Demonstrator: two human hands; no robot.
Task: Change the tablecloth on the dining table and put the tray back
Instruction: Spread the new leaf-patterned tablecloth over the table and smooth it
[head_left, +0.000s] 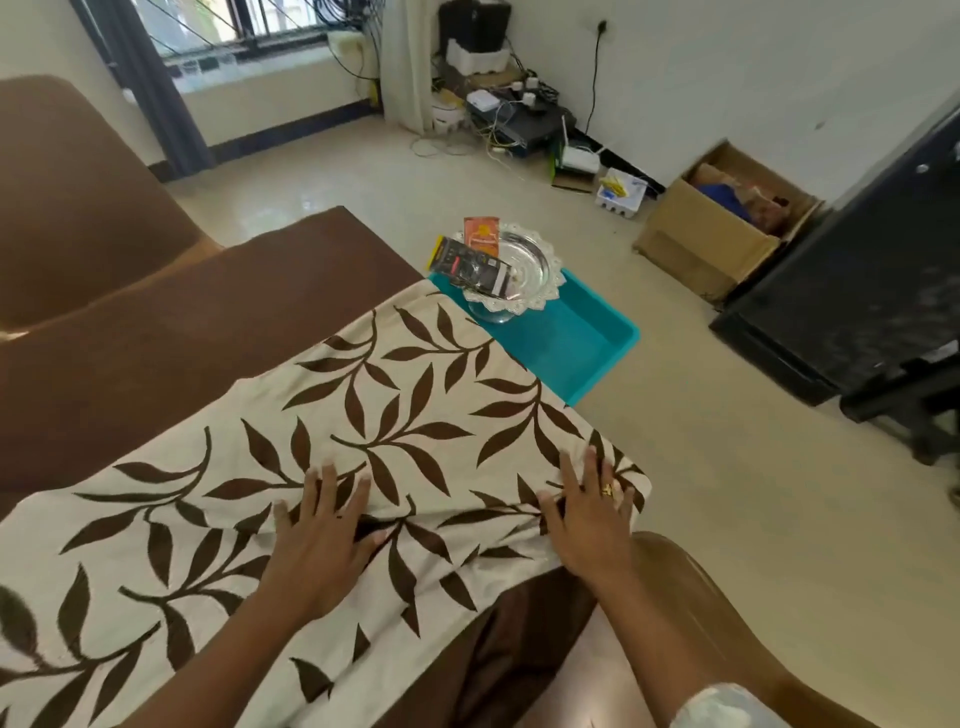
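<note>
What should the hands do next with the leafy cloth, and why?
Probably slide the left hand and right hand apart, flat, to smooth the leafy cloth. Both press on it with spread fingers, and a wrinkle is bunched between them.

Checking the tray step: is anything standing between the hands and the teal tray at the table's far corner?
Nothing upright. The left hand and right hand lie flat on the leaf-patterned cloth, which runs unbroken to the teal tray. The tray carries a bowl of packets.
</note>
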